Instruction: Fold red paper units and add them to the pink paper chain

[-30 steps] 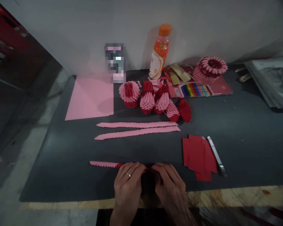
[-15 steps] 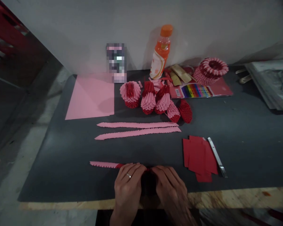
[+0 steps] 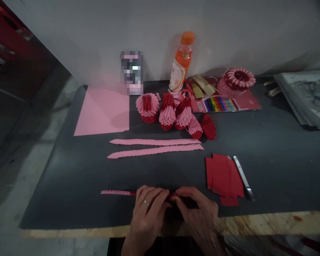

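Observation:
Near the table's front edge, my left hand (image 3: pixel 150 209) is closed over a folded paper strip (image 3: pixel 116 192), pink at its left end and red toward my fingers. My right hand (image 3: pixel 196 208) pinches the red end of the same strip, its fingertips close to those of the left. The part under my fingers is mostly hidden. Two longer pink folded strips (image 3: pixel 154 147) lie farther back. To the right rests a stack of red paper pieces (image 3: pixel 221 179), with a metal-coloured knife (image 3: pixel 244 177) along its right side.
Pink paper sheets (image 3: pixel 104 110) lie at the back left beside a pixelated upright object (image 3: pixel 132 73). Several pink-and-red folded paper pieces (image 3: pixel 167 112) stand mid-table. Behind them are an orange drink bottle (image 3: pixel 181 62) and a woven paper vase (image 3: pixel 236 83). Grey plastic (image 3: pixel 306 96) lies right.
The strip has rolled so its narrow edge now faces up, and its pink end sits slightly lower. My right fingers have shifted their pinch, and the right hand has turned a little outward.

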The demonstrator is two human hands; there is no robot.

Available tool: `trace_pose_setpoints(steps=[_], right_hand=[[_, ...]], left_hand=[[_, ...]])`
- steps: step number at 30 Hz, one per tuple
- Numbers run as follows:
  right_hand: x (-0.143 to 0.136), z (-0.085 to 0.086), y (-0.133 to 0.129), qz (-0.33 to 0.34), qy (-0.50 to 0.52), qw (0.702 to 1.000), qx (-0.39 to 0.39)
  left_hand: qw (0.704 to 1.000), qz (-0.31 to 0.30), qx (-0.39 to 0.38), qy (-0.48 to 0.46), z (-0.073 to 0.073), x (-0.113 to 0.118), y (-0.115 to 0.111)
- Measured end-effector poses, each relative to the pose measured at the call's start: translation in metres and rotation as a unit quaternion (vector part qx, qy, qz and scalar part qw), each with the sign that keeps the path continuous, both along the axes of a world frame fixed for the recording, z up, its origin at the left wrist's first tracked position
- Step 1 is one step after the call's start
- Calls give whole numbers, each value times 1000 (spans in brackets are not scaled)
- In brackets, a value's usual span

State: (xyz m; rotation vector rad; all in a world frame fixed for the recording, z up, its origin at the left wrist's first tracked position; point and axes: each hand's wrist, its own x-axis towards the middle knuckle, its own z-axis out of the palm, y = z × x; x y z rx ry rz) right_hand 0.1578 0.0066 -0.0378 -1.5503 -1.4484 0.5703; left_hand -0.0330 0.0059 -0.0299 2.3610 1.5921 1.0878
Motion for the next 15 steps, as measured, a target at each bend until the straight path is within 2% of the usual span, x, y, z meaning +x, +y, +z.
trace_pose_setpoints(steps=[4, 8, 13, 15], right_hand=[[4, 5, -6, 29, 70, 997, -35], [7, 7, -12, 37, 111, 991, -58], [9, 3, -14, 57, 176, 973, -137], [9, -1, -14, 60, 183, 972, -137]], left_hand=[[999, 3, 39, 28, 2, -2, -6], [999, -12, 39, 29, 2, -2, -7], [998, -21, 51, 31, 1, -2, -9], [998, -12, 56, 29, 1, -2, -10]])
